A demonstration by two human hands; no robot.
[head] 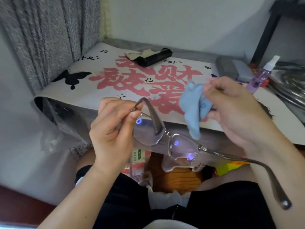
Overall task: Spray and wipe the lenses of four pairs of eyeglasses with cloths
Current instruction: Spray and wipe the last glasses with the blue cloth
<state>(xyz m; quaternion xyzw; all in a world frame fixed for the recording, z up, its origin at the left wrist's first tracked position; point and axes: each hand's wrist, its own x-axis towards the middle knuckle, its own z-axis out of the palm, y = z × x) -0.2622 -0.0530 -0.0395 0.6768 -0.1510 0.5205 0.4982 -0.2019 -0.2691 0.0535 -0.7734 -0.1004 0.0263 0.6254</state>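
Two bare hands work above a seated person's lap, just in front of a low table. One pair of grey-framed eyeglasses (166, 138) hangs in the air between them: the left hand (113, 129) pinches the frame at the hinge of one temple between thumb and curled fingers, while the other temple arm juts out free toward the lower right, under the right forearm. Both lenses catch small blue-violet glints. The right hand (231, 106), fingers curled, grips one light blue cloth (193, 106), bunched, its loose end dangling just above the nose bridge of the frame; whether it touches the glasses cannot be told. On the table lies one pale desk mat (92, 90) printed with large pink characters, one black butterfly and small doodles, its near edge hanging over the table front. At the back of the mat sits one black glasses case (155, 57) with a dark cloth (140, 54) partly tucked against it. To the right stand one purple spray bottle (262, 73) with a clear cap and one grey case (234, 68) beside it. Only one pair of eyeglasses is in sight. A grey curtain (46, 38) hangs at the left, against a pale wall (181, 19). Under the table, packages in orange, red and yellow crowd together.
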